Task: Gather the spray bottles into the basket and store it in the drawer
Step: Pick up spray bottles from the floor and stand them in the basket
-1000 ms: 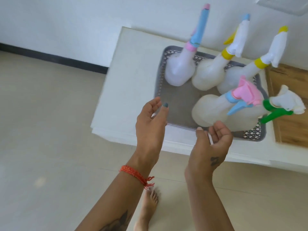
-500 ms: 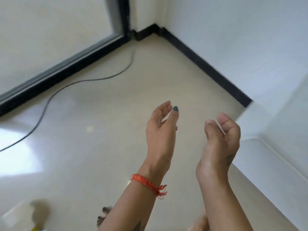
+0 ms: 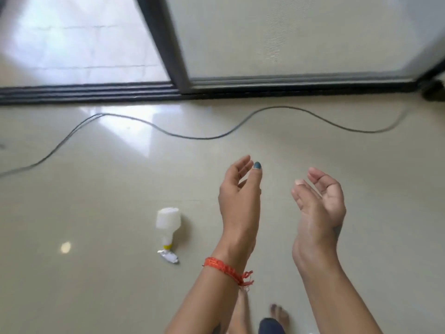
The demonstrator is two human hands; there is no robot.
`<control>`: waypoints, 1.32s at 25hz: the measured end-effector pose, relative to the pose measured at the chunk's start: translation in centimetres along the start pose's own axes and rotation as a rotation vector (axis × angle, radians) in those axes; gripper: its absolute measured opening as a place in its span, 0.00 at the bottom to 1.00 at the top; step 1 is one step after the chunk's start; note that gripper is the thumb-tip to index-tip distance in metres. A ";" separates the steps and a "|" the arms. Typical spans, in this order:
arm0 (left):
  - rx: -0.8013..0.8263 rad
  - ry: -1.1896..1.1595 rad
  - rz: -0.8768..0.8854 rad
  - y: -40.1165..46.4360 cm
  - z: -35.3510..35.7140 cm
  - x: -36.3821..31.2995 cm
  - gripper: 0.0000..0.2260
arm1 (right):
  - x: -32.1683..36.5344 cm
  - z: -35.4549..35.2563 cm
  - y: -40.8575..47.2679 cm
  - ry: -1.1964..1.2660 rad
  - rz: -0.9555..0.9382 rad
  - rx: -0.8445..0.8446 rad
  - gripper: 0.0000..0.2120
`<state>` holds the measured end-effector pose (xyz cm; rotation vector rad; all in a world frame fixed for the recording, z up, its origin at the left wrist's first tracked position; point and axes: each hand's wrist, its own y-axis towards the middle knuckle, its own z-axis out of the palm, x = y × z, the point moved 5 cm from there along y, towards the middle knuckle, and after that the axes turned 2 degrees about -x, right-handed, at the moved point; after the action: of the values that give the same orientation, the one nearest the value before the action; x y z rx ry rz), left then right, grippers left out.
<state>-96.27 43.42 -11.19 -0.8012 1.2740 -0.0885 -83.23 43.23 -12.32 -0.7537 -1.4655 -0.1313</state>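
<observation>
Bottle [image 3: 167, 219]: translucent white body, yellow collar, white trigger head
Floor [image 3: 96, 213]: pale beige, glossy, with white light patches and faint tile lines
Cable [image 3: 192, 137]: dark grey, thin
Door frame [image 3: 168, 44]: dark grey to black; track along its base the same
Glass [image 3: 289, 32]: frosted, pale grey-green
Left hand [image 3: 239, 201]: thumbnail painted teal
Wristband [image 3: 226, 270]: orange-red thread, frayed tassel ends
Right hand [image 3: 317, 208]: nails unpainted, pale pink; small dark mark at the wrist edge
Foot [image 3: 279, 314]: toenails dark
Garment [image 3: 269, 326] at bottom edge: navy blue
</observation>
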 end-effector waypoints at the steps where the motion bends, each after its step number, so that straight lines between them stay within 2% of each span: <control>1: -0.065 -0.029 -0.006 1.1 -2.7 0.0 0.12 | -1.1 2.6 -0.8 -0.042 0.014 0.078 0.11; 6: -0.455 -0.189 -0.168 5.7 -16.2 5.8 0.11 | -10.0 13.5 -4.7 -0.304 0.086 0.438 0.10; 10: -0.700 -0.497 -0.474 9.2 -23.1 16.4 0.16 | -19.5 20.8 -5.8 -0.587 -0.008 0.753 0.12; 13: -0.744 -0.819 -0.687 12.2 -24.3 24.0 0.21 | -26.6 25.3 -5.5 -0.846 -0.188 0.991 0.15; 18: -0.756 -1.123 -0.786 17.5 -25.3 32.0 0.25 | -37.5 30.0 -4.7 -1.220 -0.367 1.282 0.24; 22: -0.730 -1.321 -0.759 20.9 -25.4 34.9 0.22 | -42.0 30.7 -3.3 -1.287 -0.296 1.354 0.30; 26: -0.696 -1.437 -0.682 22.0 -24.8 35.1 0.24 | -42.5 30.1 -2.5 -1.206 -0.239 1.399 0.27; 29: -0.678 -1.395 -0.656 21.1 -24.3 33.3 0.21 | -40.2 29.0 -2.3 -1.142 -0.196 1.350 0.26; 33: -0.645 -1.221 -0.631 18.9 -23.3 28.6 0.16 | -33.9 27.2 -2.1 -0.987 -0.120 1.235 0.26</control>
<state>-114.05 32.32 -46.90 -1.4627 -0.1682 0.2921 -112.16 43.90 -44.80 0.3846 -2.0756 1.1111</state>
